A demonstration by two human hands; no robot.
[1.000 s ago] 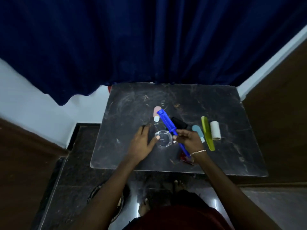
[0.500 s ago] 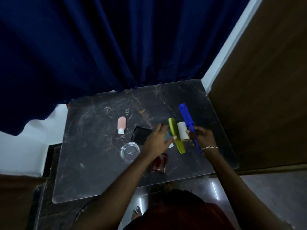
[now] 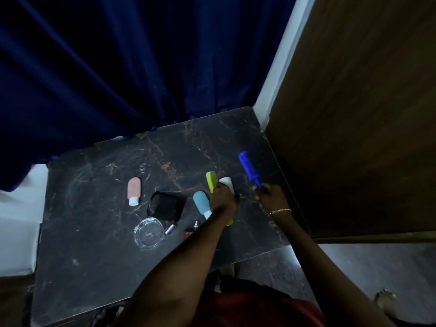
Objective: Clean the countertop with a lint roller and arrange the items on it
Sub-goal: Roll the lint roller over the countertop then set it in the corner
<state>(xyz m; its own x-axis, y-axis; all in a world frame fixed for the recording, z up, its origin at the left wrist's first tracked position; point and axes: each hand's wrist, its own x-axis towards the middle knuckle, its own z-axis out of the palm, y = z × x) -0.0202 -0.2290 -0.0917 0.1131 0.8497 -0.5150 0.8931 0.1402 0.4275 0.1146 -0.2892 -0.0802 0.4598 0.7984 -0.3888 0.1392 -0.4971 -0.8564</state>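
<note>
While the right hand (image 3: 269, 197) grips a blue handle (image 3: 249, 169) above the dark table (image 3: 94, 256), the left hand (image 3: 223, 199) closes on a white roll (image 3: 227, 182) beside a green comb (image 3: 211, 181).

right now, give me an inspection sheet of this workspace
surface: dark marble countertop, pale scuffs and specks, brownish bits near the far middle
job's things: blue lint roller handle held in the right hand; white roll and green comb lie under the left hand
clutter: pink tube, teal tube, black pouch, clear glass dish, a small silver item, a red item partly hidden by the left arm
hands: right shut on the handle; left resting on the comb and roll, grip cannot be told
cables: nothing seen
surroundings: blue curtain behind, wooden panel on the right, white wall at left
</note>
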